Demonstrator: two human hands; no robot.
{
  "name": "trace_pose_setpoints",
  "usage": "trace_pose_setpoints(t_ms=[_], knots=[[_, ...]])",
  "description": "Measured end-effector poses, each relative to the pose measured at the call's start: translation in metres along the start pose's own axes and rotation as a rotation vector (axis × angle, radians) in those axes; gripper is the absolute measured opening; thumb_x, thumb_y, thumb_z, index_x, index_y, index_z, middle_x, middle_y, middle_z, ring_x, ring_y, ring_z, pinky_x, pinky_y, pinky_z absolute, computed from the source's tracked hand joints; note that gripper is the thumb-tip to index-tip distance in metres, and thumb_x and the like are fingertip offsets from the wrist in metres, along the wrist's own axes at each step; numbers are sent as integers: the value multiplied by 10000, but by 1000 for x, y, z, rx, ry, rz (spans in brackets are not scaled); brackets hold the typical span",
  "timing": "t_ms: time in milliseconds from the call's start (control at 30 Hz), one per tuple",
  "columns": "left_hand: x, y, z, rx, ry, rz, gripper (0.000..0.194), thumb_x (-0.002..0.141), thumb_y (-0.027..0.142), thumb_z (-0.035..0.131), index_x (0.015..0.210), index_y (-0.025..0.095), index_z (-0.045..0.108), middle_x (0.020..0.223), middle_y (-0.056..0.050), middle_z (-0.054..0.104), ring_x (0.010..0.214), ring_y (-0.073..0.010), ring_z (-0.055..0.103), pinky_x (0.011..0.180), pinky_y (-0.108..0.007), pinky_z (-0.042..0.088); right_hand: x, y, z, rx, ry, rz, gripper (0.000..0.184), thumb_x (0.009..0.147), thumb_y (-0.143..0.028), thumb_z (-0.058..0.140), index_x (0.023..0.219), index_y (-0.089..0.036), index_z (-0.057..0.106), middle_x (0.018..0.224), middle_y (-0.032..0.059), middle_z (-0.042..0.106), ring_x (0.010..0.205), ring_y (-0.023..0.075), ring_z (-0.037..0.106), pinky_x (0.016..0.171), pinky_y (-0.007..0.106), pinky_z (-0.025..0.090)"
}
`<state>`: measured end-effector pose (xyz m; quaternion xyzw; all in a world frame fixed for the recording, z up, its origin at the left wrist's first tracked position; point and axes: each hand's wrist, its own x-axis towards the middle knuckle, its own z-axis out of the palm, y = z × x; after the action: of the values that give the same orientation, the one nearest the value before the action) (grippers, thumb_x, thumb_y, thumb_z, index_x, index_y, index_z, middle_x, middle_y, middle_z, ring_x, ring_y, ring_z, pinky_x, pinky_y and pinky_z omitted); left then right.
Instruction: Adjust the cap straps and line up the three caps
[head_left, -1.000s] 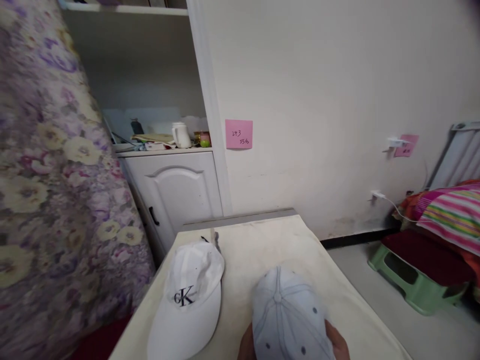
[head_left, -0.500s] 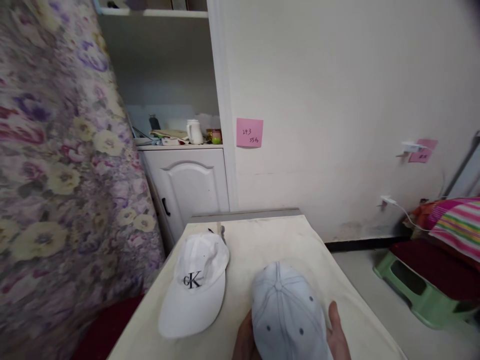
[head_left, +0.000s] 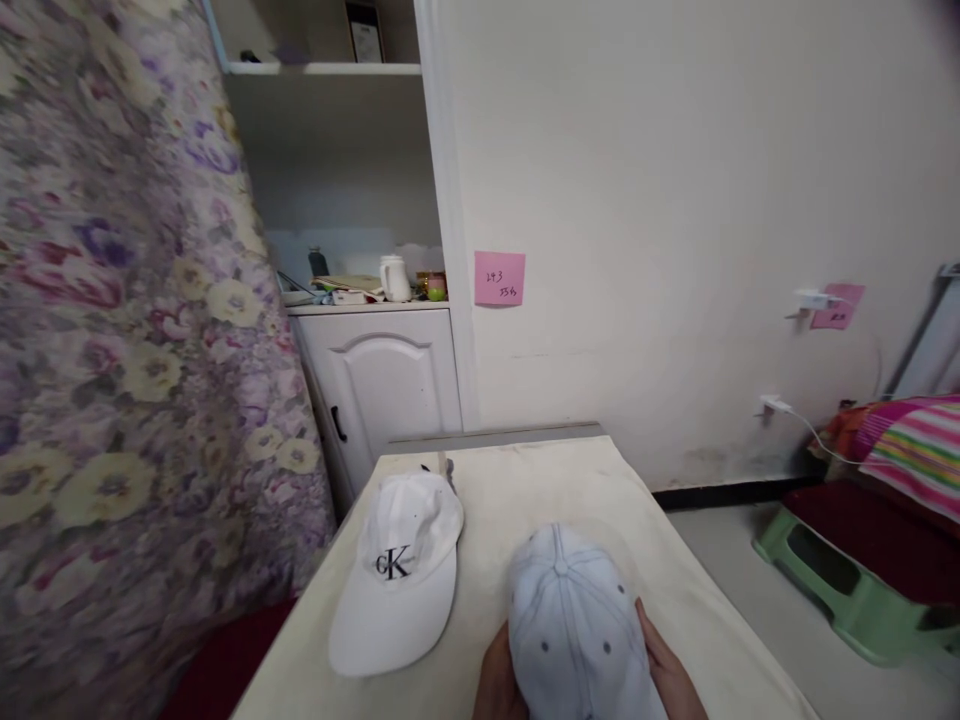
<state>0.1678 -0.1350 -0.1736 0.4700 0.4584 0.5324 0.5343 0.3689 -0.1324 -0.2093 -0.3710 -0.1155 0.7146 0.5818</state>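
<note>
A light blue baseball cap (head_left: pixel 574 620) with darker stitching and small eyelets rests crown up near the front of the table. My left hand (head_left: pixel 499 678) is against its left side, fingers partly hidden beneath the cap. On the opposite side, my right hand (head_left: pixel 667 665) grips the cap's lower edge, with one fingertip showing against the fabric. The cap's brim is not visible. Left of it lies a white baseball cap (head_left: pixel 405 575) with black "CK" lettering, its brim toward me; neither hand touches it.
Cream cloth covers the table (head_left: pixel 517 480), which stands against the wall. A floral curtain (head_left: pixel 150 380) hangs at the left beside a white cabinet (head_left: pixel 390 370) holding a white jug (head_left: pixel 394 278). A green stool (head_left: pixel 817 575) stands on the floor at the right.
My right hand has closed in on the light blue cap; its raised finger, apart before, now touches the cap's side. The camera view has shifted slightly upward.
</note>
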Motion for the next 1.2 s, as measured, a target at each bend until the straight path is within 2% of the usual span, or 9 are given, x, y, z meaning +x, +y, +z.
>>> trace_pose_setpoints(t_ms=[233, 367, 500, 633, 767, 867, 1033, 1133, 1200], knots=[[-6, -5, -8, 184, 51, 69, 305, 760, 368, 684, 1009, 225, 788, 1182, -124, 769, 1302, -393, 553, 1118, -491, 409, -8, -1, 7, 55, -211, 194, 651, 800, -628, 682, 1223, -136, 726, 1164, 148, 778, 1234, 366, 632, 1066, 520, 465], [-2, -3, -7, 232, -97, 149, 409, 861, 304, 553, 1219, 190, 715, 1328, -127, 699, 1300, -363, 566, 1109, -465, 422, -22, -6, 23, 83, -229, 149, 532, 809, -562, 714, 1158, -163, 759, 1109, 118, 801, 1205, 333, 654, 1065, 467, 470], [1, -6, -9, 202, -131, 161, 449, 886, 305, 548, 1308, 196, 656, 1391, -121, 659, 1324, -345, 554, 1118, -456, 425, -37, -10, 30, 157, -199, 86, 484, 813, -532, 728, 1121, -161, 772, 1125, 100, 799, 1198, 317, 658, 1074, 453, 464], [1, -10, -12, 166, -171, 178, 450, 869, 291, 574, 1301, 196, 656, 1407, -117, 648, 1336, -340, 547, 1137, -451, 414, -46, -8, 24, 190, -205, 75, 402, 823, -428, 740, 1107, -147, 778, 1139, 115, 792, 1162, 332, 678, 1054, 474, 481], [0, -7, -9, 153, -134, 172, 451, 821, 346, 633, 1243, 198, 693, 1405, -118, 651, 1354, -358, 528, 1168, -456, 378, -51, -6, 20, 118, -215, 27, 399, 816, -371, 762, 1148, -149, 767, 1065, 115, 812, 1063, 336, 722, 1035, 480, 494], [1, -3, -8, 118, -134, 161, 444, 797, 402, 668, 1188, 199, 720, 1371, -125, 675, 1347, -368, 535, 1160, -460, 388, -55, -9, 27, 66, -210, -59, 393, 807, -371, 778, 1119, -131, 777, 1037, 115, 816, 1062, 339, 718, 1042, 483, 486], [4, -10, -11, 74, -184, 177, 509, 767, 500, 718, 1167, 185, 723, 1343, -151, 690, 1350, -383, 530, 1177, -492, 360, -75, -22, 51, -2, -121, -134, 282, 701, -369, 852, 863, -139, 824, 946, 112, 827, 1128, 360, 677, 1052, 456, 473], [1, -17, -12, 7, -186, 92, 572, 780, 568, 705, 1232, 219, 693, 1375, -126, 674, 1380, -353, 507, 1204, -476, 316, -87, -26, 59, -68, -48, -245, 265, 699, -331, 842, 897, -156, 825, 1038, 98, 818, 1219, 346, 623, 1091, 393, 433], [-2, -18, -10, -13, -167, 27, 553, 787, 605, 678, 1191, 231, 719, 1342, -115, 698, 1362, -354, 527, 1202, -480, 315, -87, -26, 57, -44, -41, -213, 297, 674, -320, 851, 928, -169, 825, 1087, 102, 807, 1254, 349, 599, 1101, 385, 422]])
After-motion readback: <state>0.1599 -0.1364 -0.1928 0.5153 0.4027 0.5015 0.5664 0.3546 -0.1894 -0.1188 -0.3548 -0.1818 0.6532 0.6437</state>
